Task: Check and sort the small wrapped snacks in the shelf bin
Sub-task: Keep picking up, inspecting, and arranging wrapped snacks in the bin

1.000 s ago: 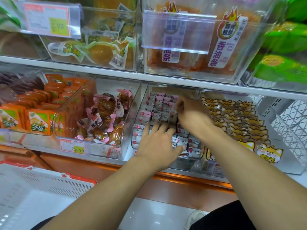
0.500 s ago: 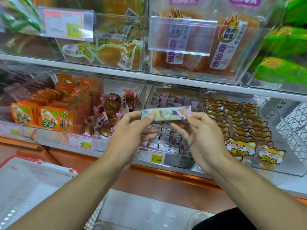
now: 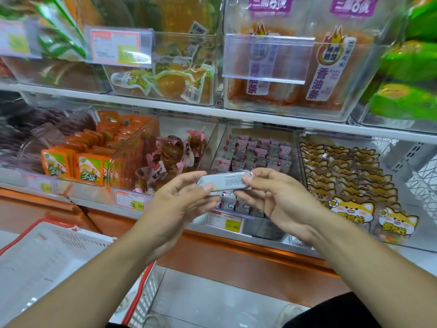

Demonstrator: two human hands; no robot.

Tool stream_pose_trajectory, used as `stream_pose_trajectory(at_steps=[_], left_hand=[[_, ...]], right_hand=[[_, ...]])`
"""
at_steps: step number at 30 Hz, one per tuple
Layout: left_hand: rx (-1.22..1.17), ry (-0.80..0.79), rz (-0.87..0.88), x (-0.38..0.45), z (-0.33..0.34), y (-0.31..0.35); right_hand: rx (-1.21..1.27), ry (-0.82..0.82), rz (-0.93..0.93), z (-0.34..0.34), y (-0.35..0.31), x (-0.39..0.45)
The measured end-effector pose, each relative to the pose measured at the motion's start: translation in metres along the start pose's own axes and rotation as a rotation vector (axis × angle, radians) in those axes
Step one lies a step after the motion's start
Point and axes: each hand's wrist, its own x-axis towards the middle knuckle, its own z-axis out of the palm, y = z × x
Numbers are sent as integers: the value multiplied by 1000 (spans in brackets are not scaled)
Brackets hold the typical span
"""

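- The left hand [image 3: 182, 204] and right hand [image 3: 279, 197] hold one snack [image 3: 223, 181] between them, level, in front of the bin [image 3: 293, 162]; each hand pinches an end, thumb on the near face and fingers behind; neither is clenched, neither slack.
- The snack is a small silver bar; the face turned to the camera carries fine print, too blurred to read; it hangs clear of the shelf, just above the price tag [image 3: 224, 221] on the bin's front edge.
- The bin holds rows of small pink-and-white packs, mostly tidy; the front rows are hidden behind the hands.
- Step in hand, as I judge it: checking; the printed side faces up, as if for a date or label reading; sorting of this piece is not yet done.
- Next move likely calls for a decision; if sound, one hand must let go while the other sets it back flat in a row, aligned with its neighbours; if not, it goes aside, perhaps to the basket [image 3: 47, 252] at lower left.
- Care needed: the wrapper looks slick; a one-ended pinch could let it slip.
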Motion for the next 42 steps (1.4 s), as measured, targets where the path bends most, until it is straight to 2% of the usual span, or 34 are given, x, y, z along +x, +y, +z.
stream_pose_trajectory(at_steps=[4, 7, 11, 14, 17, 20, 23, 30, 33, 37, 39, 42], left_hand=[[-136, 1, -137, 1, 1, 0], [-119, 54, -123, 7, 0, -3], [-61, 29, 33, 13, -5, -5], [149, -8, 125, 15, -8, -7], [232, -10, 191, 15, -5, -8], [108, 2, 141, 15, -1, -8], [27, 46, 57, 14, 2, -9], [127, 66, 139, 15, 7, -15], [188, 91, 139, 18, 11, -19], [264, 118, 115, 24, 14, -23], [456, 114, 195, 28, 18, -27], [809, 57, 324, 34, 24, -34]], right_hand=[[-321, -128, -155, -3, 2, -1], [-523, -132, -275, -3, 8, -2], [-384, -74, -204, -2, 11, 1], [-235, -68, -74, -1, 7, 1], [-192, -45, -101, -2, 6, 3], [-186, -101, -166, -5, 4, 3], [-313, -143, -222, -8, 3, 1], [-214, 30, -195, -7, 5, 4], [-171, 181, -316, -11, -7, 10], [-640, 484, -686, -29, -35, 20], [-827, 550, -732, -37, -41, 29], [-1056, 576, -683, -47, -44, 44]])
